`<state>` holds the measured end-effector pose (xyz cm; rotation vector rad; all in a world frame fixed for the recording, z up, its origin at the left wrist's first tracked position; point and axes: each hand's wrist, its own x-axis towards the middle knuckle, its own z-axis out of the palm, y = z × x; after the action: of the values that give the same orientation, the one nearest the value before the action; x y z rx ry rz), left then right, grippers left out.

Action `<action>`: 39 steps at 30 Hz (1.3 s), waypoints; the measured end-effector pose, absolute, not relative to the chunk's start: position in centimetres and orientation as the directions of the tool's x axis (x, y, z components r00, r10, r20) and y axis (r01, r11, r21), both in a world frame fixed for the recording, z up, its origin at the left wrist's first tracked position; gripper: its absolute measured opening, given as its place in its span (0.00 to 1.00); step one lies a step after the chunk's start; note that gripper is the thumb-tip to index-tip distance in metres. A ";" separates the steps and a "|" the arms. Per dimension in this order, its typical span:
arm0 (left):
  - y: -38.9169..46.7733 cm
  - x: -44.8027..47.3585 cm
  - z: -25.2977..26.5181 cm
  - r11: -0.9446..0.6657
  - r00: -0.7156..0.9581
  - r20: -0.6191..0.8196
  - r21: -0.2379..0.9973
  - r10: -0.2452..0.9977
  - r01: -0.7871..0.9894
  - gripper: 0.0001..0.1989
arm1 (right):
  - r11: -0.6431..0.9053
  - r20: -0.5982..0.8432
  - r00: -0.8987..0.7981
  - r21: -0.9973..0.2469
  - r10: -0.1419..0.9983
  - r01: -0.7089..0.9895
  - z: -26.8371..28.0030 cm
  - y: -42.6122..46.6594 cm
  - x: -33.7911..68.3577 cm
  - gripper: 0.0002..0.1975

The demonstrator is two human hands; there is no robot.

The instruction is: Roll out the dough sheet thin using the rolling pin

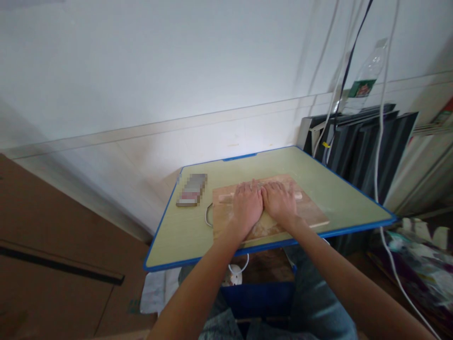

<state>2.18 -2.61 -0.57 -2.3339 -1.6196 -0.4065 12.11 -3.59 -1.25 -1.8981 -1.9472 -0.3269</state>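
Note:
A wooden rolling pin (225, 198) lies crosswise on a floured wooden board (310, 212), with its two ends showing beyond my hands. My left hand (248, 202) is closed over the pin's left-middle part, fingers pointing away from me. Right beside it, the two thumbs touching, my right hand (280, 200) closes over the pin's right-middle part. Flour dusts the board around both hands. Any dough beneath the hands and pin is hidden. A metal loop handle sticks out at the board's left edge.
The board rests near the front edge of a pale green, blue-rimmed table (170, 236). A blurred-out phone-like slab (192, 190) lies at the left. Dark panels (371, 146) lean on the wall, a plastic bottle (364, 85) above them. White cables (380, 141) hang at the right.

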 end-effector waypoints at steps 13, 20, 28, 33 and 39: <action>0.6 2.1 -0.5 -0.336 0.326 0.325 -0.026 0.888 0.941 0.20 | 0.071 0.340 -0.035 -0.094 0.940 0.993 -0.7 0.0 12.8 0.22; 3.2 2.7 -0.1 -0.279 0.280 0.180 -0.030 0.943 0.960 0.21 | 0.104 0.186 -0.093 -0.049 0.978 0.993 0.0 2.5 13.4 0.18; 5.5 2.7 0.6 -0.300 0.296 0.082 0.036 0.952 0.953 0.19 | 0.140 0.020 -0.138 -0.091 0.990 0.986 0.3 5.0 13.7 0.21; 6.6 2.5 0.7 -0.266 0.262 0.053 0.090 0.964 0.960 0.22 | 0.133 -0.017 -0.136 -0.112 0.991 0.985 -0.2 6.9 14.0 0.19; 7.7 2.6 0.5 -0.264 0.260 0.043 0.145 0.965 0.954 0.20 | 0.077 -0.047 -0.086 -0.165 0.995 0.983 -0.3 8.2 14.2 0.19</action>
<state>2.58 7.71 0.54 -2.5630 -1.9567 -0.1980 14.18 8.20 -0.28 -2.0698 -2.2469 0.2352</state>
